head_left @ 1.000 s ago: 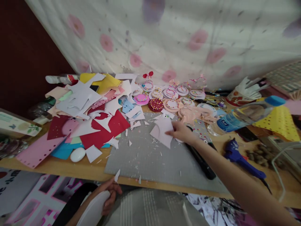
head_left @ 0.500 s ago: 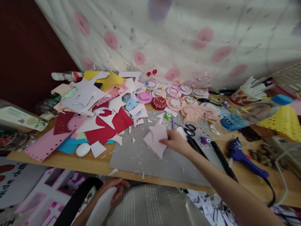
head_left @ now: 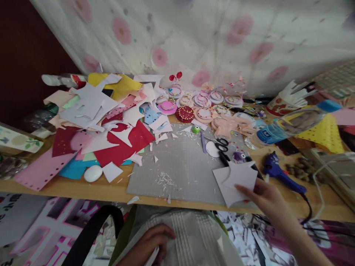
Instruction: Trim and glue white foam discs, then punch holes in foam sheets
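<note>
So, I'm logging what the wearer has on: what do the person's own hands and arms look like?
The right hand and left hand are bare, without gloves; no ring, watch or bracelet can be made out. The right forearm shows no sleeve, nor does the short stretch of left forearm in view.

I see open room across the middle of the gray mat, where only tiny scraps lie flat. A messy paper pile blocks the left, and little round hats crowd the back. On the right, the scissors, bottle and blue glue gun get in my way. White paper in the right fingers covers the near right part.
</note>
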`<move>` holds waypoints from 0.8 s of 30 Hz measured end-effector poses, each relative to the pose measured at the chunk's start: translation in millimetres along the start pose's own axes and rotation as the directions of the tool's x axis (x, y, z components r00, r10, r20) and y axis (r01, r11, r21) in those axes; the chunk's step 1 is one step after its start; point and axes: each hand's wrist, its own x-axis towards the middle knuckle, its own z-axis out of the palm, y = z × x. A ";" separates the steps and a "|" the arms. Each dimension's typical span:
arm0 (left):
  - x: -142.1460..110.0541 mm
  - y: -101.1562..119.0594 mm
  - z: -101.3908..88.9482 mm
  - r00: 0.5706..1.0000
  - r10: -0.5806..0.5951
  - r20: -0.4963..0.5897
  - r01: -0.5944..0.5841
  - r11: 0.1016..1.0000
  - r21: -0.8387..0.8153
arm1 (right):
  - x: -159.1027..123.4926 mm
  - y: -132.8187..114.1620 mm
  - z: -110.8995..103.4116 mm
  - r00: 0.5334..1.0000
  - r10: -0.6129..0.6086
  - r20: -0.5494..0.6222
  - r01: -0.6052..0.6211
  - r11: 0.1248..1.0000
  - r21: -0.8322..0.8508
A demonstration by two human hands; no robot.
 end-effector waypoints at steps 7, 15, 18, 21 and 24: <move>15.5 -9.0 -20.8 0.990 0.025 0.140 -0.012 0.995 -0.095 | -23.3 -2.3 82.6 0.984 -0.150 0.095 0.158 0.985 -0.073; 13.1 -21.3 -20.7 0.992 0.096 0.086 -0.080 0.982 -0.170 | -39.0 -44.6 199.8 0.901 -0.285 0.328 0.290 0.956 0.035; 10.6 -22.5 -22.4 0.994 0.099 0.049 -0.088 0.978 -0.188 | -26.7 -48.0 184.3 0.901 -0.283 0.328 0.267 0.959 0.094; 9.4 -20.0 -23.3 0.995 0.092 0.032 -0.084 0.977 -0.199 | -8.3 -39.5 127.0 0.957 -0.226 0.184 0.215 0.973 0.081; 11.8 -16.5 -23.0 0.997 0.078 0.029 -0.071 0.981 -0.182 | 1.4 -25.8 69.2 0.985 -0.171 -0.002 0.171 0.984 -0.053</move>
